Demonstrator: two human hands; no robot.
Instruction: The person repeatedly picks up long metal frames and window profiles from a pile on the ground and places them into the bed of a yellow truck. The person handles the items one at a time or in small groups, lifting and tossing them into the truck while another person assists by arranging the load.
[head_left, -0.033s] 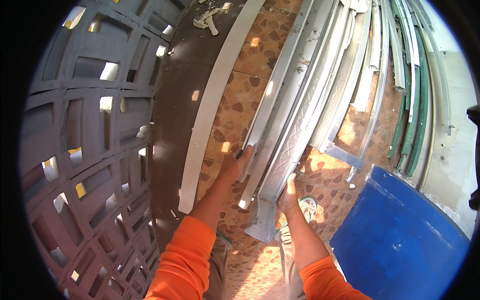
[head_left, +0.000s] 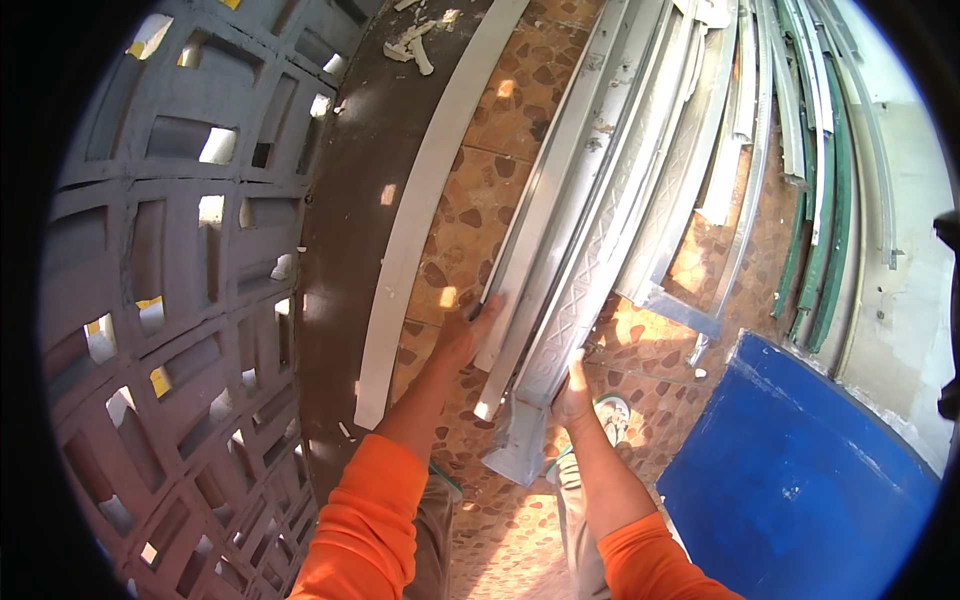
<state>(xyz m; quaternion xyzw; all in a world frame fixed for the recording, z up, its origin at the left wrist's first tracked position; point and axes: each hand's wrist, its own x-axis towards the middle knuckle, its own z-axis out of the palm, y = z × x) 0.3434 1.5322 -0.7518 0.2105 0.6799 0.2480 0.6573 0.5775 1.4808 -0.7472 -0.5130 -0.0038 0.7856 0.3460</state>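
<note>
A bundle of long white and grey metal profiles runs from the far side toward my feet. My left hand point(head_left: 470, 335) is closed round the left edge of the outermost white profile point(head_left: 532, 235), its fingertips partly hidden. Beside it, the patterned metal profile point(head_left: 575, 325) carries a row of embossed crosses and has a flared grey end piece point(head_left: 518, 440). My right hand point(head_left: 573, 395) grips that profile's right side near the end piece, thumb up along the edge and the other fingers hidden below.
A loose white strip point(head_left: 410, 250) lies to the left, beside a pierced block wall point(head_left: 180, 260). More metal lengths point(head_left: 700, 190) and green bars point(head_left: 828, 290) lie along the right wall. A blue panel point(head_left: 800, 480) is at lower right. Broken white scraps point(head_left: 415, 48) lie far left.
The outermost profile in my left hand has turned slightly and come closer to its neighbour. The bundle's near end has shifted a little left and toward me, with both hands still on it.
</note>
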